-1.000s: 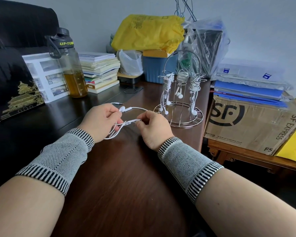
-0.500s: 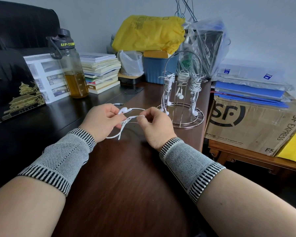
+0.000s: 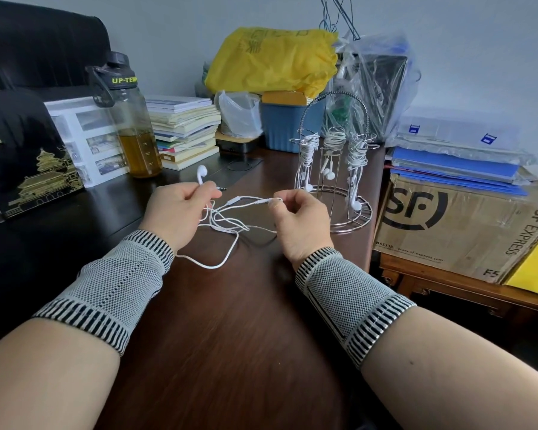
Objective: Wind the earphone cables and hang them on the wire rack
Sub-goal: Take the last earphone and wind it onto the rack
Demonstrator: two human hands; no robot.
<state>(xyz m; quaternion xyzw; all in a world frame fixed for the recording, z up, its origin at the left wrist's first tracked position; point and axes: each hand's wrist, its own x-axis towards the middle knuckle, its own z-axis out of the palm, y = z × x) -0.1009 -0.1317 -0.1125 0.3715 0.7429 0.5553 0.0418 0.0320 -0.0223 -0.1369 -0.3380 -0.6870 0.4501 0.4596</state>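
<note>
A white earphone cable (image 3: 227,226) hangs in loose loops between my hands above the dark wooden desk (image 3: 224,321). My left hand (image 3: 176,212) grips it near one end, with an earbud (image 3: 201,172) sticking up above the fist and the metal plug beside the fingers. My right hand (image 3: 302,221) pinches the cable by its inline remote. The wire rack (image 3: 334,169) stands just beyond my right hand, with three wound white earphones hanging on its hooks.
A water bottle (image 3: 131,125) with amber liquid, a stack of books (image 3: 184,131), a blue bin (image 3: 288,124) and bags line the desk's back. A black box (image 3: 28,156) sits at far left. An SF Express carton (image 3: 457,225) rests on a low table right of the desk edge.
My hands have moved apart, stretching the cable out between them. The earbud now points up above my left hand, and more loose cable loops hang down onto the desk.
</note>
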